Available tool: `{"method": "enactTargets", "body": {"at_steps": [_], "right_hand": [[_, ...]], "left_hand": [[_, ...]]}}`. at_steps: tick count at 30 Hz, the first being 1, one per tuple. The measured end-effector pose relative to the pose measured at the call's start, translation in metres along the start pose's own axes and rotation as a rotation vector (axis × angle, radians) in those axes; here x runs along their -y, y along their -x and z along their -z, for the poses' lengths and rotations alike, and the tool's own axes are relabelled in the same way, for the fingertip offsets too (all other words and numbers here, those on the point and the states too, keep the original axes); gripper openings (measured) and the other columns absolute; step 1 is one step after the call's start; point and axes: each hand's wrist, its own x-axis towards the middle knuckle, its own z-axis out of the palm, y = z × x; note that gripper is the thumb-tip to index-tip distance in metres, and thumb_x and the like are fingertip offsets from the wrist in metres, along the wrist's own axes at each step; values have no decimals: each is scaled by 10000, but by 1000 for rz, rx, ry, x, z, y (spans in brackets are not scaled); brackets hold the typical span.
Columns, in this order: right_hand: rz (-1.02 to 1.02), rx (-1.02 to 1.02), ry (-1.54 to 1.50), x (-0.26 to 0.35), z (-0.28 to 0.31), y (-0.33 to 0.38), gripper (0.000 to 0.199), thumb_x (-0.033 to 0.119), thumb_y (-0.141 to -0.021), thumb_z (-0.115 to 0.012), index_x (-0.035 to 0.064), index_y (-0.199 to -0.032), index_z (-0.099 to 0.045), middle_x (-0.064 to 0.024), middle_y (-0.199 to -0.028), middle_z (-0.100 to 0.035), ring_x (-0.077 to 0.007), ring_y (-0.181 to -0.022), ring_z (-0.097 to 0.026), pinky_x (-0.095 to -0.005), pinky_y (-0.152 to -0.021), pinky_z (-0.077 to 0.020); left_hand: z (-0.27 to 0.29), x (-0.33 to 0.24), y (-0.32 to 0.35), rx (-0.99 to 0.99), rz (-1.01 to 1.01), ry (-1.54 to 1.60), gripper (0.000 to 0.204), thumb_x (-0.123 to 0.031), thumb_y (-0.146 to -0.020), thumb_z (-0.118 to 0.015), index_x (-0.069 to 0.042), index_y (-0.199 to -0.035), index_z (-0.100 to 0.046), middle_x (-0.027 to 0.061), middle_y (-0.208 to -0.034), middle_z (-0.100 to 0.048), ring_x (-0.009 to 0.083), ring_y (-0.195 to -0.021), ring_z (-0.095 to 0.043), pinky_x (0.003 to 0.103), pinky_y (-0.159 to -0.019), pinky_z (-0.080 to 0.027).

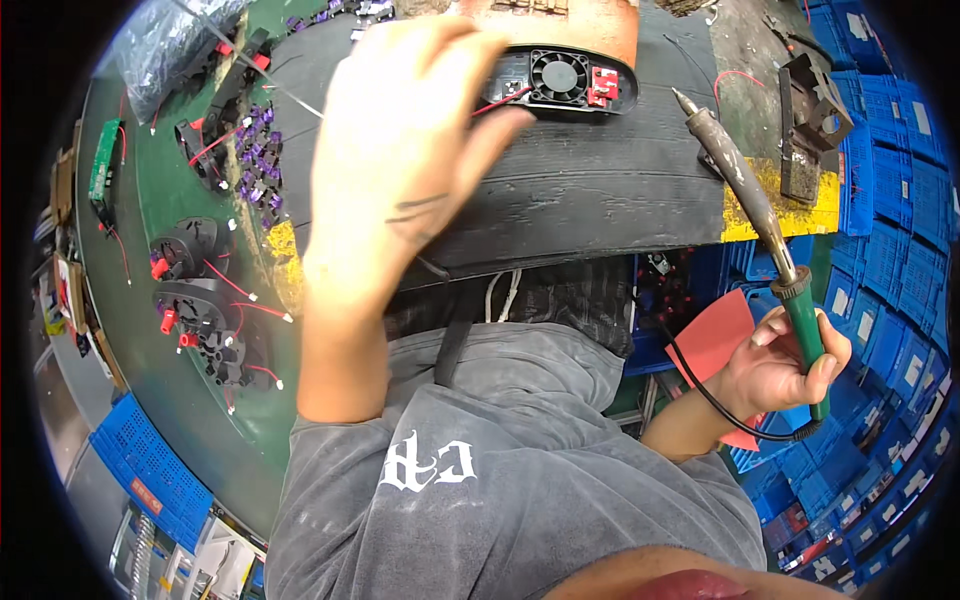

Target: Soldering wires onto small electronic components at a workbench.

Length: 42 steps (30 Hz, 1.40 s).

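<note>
My left hand (pixel 415 130) is closed over the left end of a long black plastic housing (pixel 620 100) on the dark work board. Its thumb lies along the near edge, and the other fingers are partly hidden and blurred. Inside the housing sit a small black fan (pixel 558 76), a red connector piece (pixel 603 86) and a red wire (pixel 503 101). A thin silvery wire (pixel 290 95) runs from the upper left behind that hand. My right hand (pixel 790 370) grips the green handle of a soldering iron (pixel 740 180), whose tip points up and left, apart from the housing.
Purple-and-black small parts (pixel 262 165) and black housings with red wires (pixel 200 320) lie on the green surface at left. A metal iron stand (pixel 808 130) stands at the right end. Blue crates (pixel 900 200) are stacked at far right. The iron's black cord (pixel 700 385) loops below.
</note>
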Motion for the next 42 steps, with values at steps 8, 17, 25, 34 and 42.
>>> {"method": "enactTargets", "body": {"at_steps": [8, 17, 25, 34, 42], "right_hand": [[-7, -171, 67, 9, 11, 3, 391, 389, -915, -463, 14, -975, -559, -168, -689, -600, -177, -472, -524, -219, -389, -404], [-165, -199, -72, -4, 27, 3, 377, 373, -897, -480, 25, -1022, -553, -127, -774, -575, -181, -560, -530, -235, -443, -409], [-147, -201, -86, -11, 35, -1, 359, 347, -916, -445, 21, -1020, -553, -116, -804, -583, -169, -588, -547, -229, -450, -404], [-127, -229, -33, -11, 40, -1, 369, 356, -907, -446, 24, -1022, -561, -114, -778, -588, -155, -591, -553, -219, -453, -400], [-92, -287, 75, 11, 33, 0, 386, 381, -914, -438, 17, -990, -541, -131, -621, -569, -163, -468, -507, -225, -426, -407]], "left_hand": [[-27, -18, -22, 4, -88, -9, 642, -125, -687, -740, -57, -1282, -508, 92, -1132, -580, 287, -1088, -513, 395, -945, -355], [30, -41, -7, 31, 56, 433, 648, -128, -642, -792, -49, -1244, -565, 95, -1078, -628, 275, -1019, -579, 360, -915, -411], [154, -19, 29, 88, 444, 346, 573, -32, -627, -743, -21, -1177, -585, 71, -1058, -622, 173, -1005, -573, 292, -905, -418], [163, 163, 17, 40, 520, 258, 480, -147, -729, -773, -39, -1159, -592, 90, -1031, -626, 179, -991, -582, 308, -881, -474], [81, 231, -31, 168, 357, -164, 445, -320, -707, -758, -104, -1070, -617, 83, -1029, -666, 250, -999, -613, 374, -901, -458]]}}
